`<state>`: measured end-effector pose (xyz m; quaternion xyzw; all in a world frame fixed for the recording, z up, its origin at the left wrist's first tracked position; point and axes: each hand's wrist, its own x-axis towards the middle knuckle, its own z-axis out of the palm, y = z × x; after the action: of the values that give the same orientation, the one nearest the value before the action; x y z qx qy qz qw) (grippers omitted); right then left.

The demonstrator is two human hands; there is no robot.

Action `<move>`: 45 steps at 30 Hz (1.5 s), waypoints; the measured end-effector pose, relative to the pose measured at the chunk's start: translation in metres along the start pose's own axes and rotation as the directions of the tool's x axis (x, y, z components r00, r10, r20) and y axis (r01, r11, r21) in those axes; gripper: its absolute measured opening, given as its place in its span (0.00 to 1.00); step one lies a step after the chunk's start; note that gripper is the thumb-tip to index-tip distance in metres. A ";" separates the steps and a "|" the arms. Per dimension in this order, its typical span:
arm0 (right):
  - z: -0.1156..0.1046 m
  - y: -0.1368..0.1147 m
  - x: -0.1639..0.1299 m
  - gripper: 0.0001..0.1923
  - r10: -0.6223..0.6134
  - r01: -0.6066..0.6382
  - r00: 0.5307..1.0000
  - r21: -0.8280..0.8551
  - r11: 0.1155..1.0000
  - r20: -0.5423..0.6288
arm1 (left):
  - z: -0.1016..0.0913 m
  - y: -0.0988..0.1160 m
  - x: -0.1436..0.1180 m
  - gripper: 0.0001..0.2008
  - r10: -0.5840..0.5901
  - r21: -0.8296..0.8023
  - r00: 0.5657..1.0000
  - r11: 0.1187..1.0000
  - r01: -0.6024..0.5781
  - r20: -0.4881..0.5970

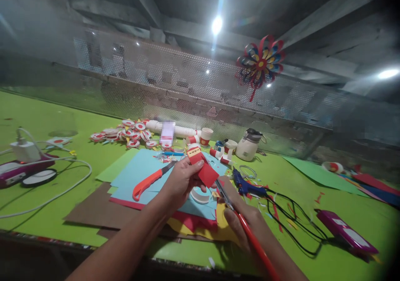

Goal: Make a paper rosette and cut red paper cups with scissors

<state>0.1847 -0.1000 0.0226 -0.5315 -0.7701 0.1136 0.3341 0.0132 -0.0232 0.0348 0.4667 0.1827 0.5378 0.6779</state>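
Observation:
Between the fingers and thumb of my left hand (183, 179) is a piece of red paper (208, 175). Its upper end carries a yellow patterned strip, close to a white round part; whether they are joined I cannot tell. My right hand (245, 220) is closed around scissors (229, 204) with grey blades and long red handles. The blade tips reach the lower right edge of the red paper. Below my hands lies a white curved ring (200, 195) on light blue sheets (143, 189). An orange-handled knife (150, 181) rests left of my left hand.
A blue glue gun (250, 185) with a black cord lies at right, near a purple power strip (346, 233). White-and-red paper pieces (128, 134), paper cups (206, 136) and a kettle-like jug (248, 145) stand behind. A charger (25, 151) with cables is at left.

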 end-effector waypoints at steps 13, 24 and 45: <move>0.007 0.007 0.000 0.26 -0.028 0.024 0.997 -0.050 0.998 -0.070 | -0.001 -0.001 0.001 0.13 -0.012 -0.025 1.000 1.000 0.012 0.001; 0.001 0.003 0.003 0.25 -0.075 0.075 0.995 -0.001 0.997 -0.066 | 0.004 -0.006 -0.003 0.12 -0.027 -0.033 0.997 0.999 0.030 0.075; 0.000 0.001 -0.010 0.24 0.028 -0.030 0.997 -0.029 0.999 -0.065 | -0.001 -0.001 -0.001 0.15 -0.020 0.064 1.000 0.998 0.021 -0.025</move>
<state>0.1869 -0.1083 0.0184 -0.5511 -0.7526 0.0897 0.3490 0.0127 -0.0233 0.0334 0.4798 0.2127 0.5304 0.6658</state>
